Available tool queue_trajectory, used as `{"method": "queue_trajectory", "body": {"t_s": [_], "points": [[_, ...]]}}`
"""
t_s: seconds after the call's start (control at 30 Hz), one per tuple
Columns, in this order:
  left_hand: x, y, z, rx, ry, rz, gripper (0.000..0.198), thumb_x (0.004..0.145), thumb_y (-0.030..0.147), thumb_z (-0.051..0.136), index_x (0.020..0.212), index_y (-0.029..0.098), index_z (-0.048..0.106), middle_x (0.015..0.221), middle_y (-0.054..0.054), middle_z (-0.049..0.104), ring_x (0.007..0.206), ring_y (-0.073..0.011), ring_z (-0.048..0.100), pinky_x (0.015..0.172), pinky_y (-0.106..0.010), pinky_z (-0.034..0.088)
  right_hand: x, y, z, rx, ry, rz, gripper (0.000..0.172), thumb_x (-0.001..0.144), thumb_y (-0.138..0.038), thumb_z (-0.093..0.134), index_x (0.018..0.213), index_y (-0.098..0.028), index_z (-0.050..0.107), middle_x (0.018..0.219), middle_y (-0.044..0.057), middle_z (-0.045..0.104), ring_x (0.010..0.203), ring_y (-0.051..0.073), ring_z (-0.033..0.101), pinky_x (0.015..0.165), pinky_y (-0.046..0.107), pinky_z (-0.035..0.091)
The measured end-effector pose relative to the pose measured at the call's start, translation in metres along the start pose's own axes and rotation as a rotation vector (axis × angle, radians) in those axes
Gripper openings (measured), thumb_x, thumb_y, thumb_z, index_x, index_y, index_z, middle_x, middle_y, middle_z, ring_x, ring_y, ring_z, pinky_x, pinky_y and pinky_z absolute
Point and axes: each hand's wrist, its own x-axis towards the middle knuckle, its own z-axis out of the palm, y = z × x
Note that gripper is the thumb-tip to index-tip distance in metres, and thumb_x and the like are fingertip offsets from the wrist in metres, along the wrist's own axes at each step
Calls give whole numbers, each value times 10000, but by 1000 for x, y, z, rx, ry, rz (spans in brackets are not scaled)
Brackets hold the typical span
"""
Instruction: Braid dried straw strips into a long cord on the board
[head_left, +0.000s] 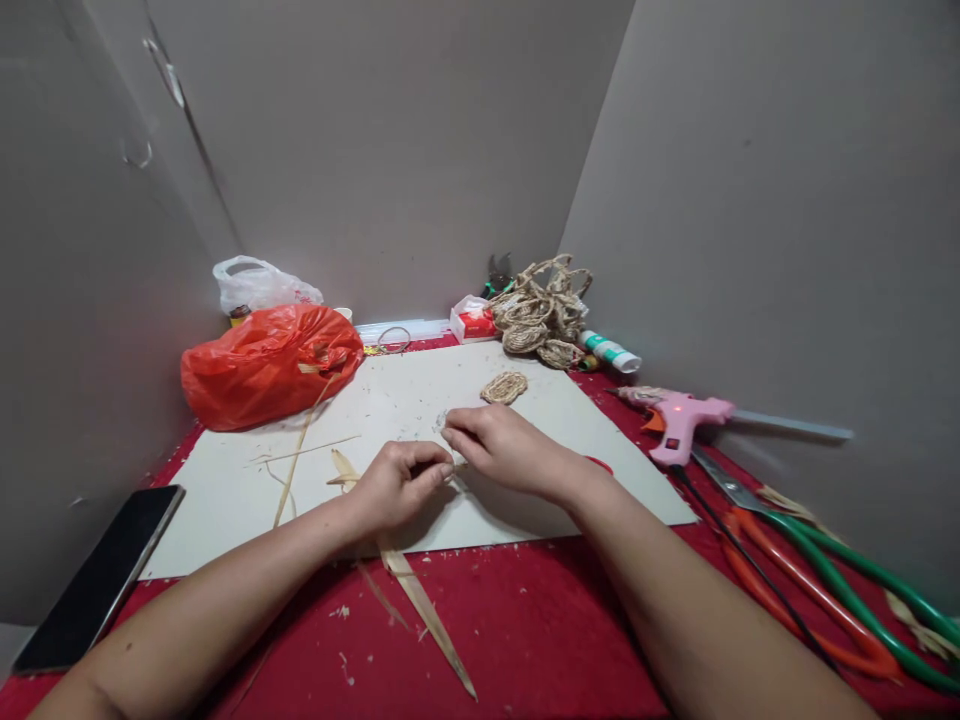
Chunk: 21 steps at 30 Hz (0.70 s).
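My left hand point(401, 482) and my right hand point(499, 447) meet over the middle of a white board point(225, 495). Both are closed in a pinch on the same thin strand of dried straw fibre point(456, 466), which runs between their fingertips. Long dry leaf strips point(420, 600) trail from under my left hand toward the near edge of the red table cover point(525, 620). A small flat oval of coiled twine point(504, 387) lies on the board just beyond my right hand.
An orange plastic bag point(270, 362) and a white bag point(255, 282) sit at the back left. A pile of woven twine pieces point(541, 312) is at the back. A pink glue gun point(686, 420), shears with orange and green handles point(817, 580) lie right; a phone point(101, 575) left.
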Motion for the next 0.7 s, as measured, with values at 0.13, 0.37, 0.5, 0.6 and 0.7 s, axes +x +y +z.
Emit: {"method": "queue_trajectory", "body": {"t_s": [0.13,0.37,0.5,0.6,0.7], "points": [[2,10,-3,-341,133,-128,196,783,335,573,769,151,641,563,32,483,493,-61,355,498,-201,296,6,12,1,289,-1,-16,249,846,-234,418,626,-155,504,582,-16,468,568,104,409,562,223,316],[6,7,-5,-379,435,-137,209,745,360,625,710,156,596,554,43,478,483,-53,364,489,-189,303,8,-2,10,385,-20,20,214,836,-194,403,666,-150,525,618,-6,510,599,112,453,594,226,352],[9,3,-6,-273,539,-110,189,749,337,614,690,161,579,565,41,494,517,-68,409,528,-192,343,7,-7,14,263,44,25,227,848,-184,397,652,-157,507,598,-4,505,582,112,442,581,229,325],[10,-1,-6,-234,552,-99,167,759,312,594,688,163,573,584,35,511,544,-76,434,560,-197,365,5,-12,19,165,51,2,195,852,-165,399,694,-158,514,621,8,525,567,107,431,571,228,309],[9,-3,-6,-184,517,-66,156,777,296,567,699,161,575,634,16,540,605,-94,466,609,-210,384,2,-17,23,75,36,-45,169,856,-159,396,742,-159,521,643,23,547,555,105,430,573,228,308]]}}
